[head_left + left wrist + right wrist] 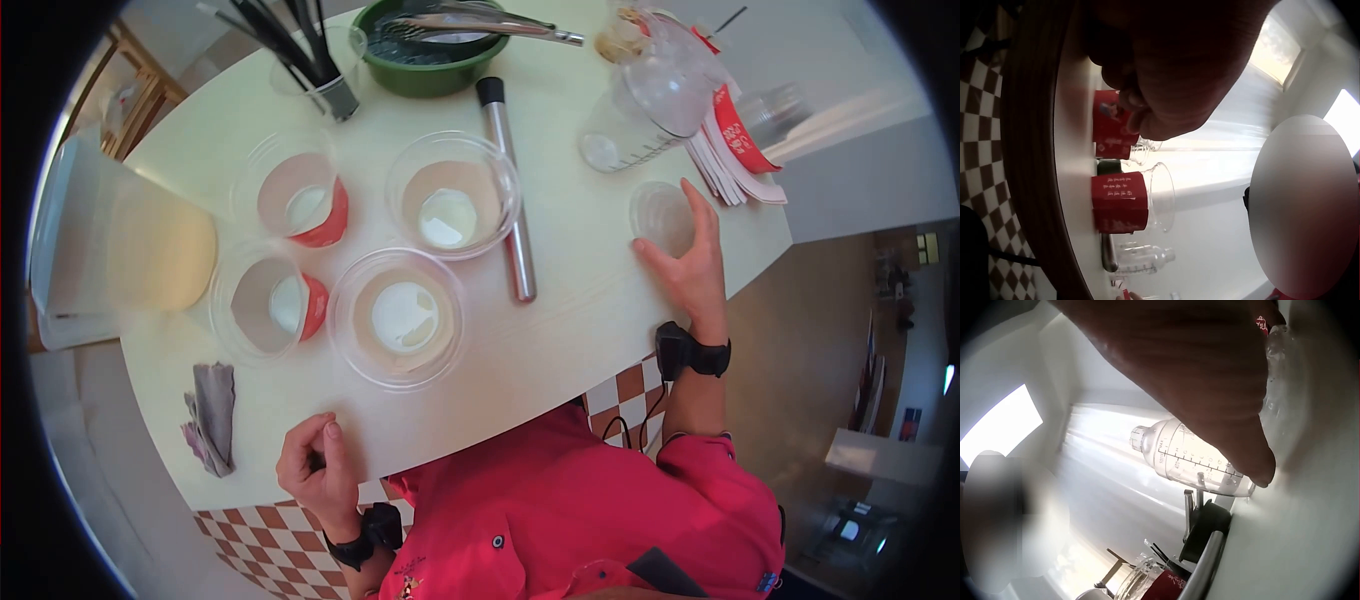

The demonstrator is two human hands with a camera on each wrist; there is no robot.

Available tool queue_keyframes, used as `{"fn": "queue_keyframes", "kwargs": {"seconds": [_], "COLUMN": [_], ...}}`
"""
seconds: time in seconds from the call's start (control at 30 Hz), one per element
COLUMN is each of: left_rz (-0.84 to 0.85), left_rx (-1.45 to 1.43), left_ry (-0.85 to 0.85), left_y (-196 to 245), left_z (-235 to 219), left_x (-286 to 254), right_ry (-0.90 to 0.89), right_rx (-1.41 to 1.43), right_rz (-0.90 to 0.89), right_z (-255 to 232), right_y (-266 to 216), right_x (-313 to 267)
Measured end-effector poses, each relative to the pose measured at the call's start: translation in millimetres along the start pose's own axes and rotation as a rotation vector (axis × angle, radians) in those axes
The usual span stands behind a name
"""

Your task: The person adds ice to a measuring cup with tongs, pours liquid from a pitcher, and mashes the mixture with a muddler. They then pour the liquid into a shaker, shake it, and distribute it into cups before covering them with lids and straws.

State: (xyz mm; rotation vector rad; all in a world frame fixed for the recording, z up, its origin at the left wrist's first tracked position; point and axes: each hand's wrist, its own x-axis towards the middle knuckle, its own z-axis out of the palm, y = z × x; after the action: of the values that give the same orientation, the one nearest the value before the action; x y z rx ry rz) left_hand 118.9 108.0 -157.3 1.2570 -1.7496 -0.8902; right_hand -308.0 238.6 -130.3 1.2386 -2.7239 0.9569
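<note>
My right hand holds a low, clear plastic lid-like piece near the right edge of the table, its thumb and fingers spread around the rim. The right wrist view shows this clear plastic low against the tabletop, partly hidden by the palm. Loosely curled, my left hand rests at the front table edge with nothing in it. Nearest to it stands a clear plastic cup in a red sleeve. Several such cups are grouped together, including one cup beside a metal muddler.
A clear shaker with measuring marks stands beyond my right hand, near red-and-white paper sleeves. At the back are a green basin with metal tools and a container of black sticks. A large translucent tub and grey cloth are left.
</note>
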Motion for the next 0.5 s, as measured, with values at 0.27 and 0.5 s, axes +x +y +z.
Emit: {"fn": "queue_keyframes", "kwargs": {"seconds": [0.27,0.5], "left_rz": [0.044,0.028], "left_rx": [-0.015,-0.049], "left_ry": [-0.023,-0.030], "left_y": [3,4], "left_z": [0,0], "left_x": [6,6], "right_ry": [0.100,0.085], "right_rx": [0.327,0.650], "right_rz": [0.110,-0.220], "right_z": [-9,-28], "right_y": [-1,-52], "right_x": [-8,-29]}}
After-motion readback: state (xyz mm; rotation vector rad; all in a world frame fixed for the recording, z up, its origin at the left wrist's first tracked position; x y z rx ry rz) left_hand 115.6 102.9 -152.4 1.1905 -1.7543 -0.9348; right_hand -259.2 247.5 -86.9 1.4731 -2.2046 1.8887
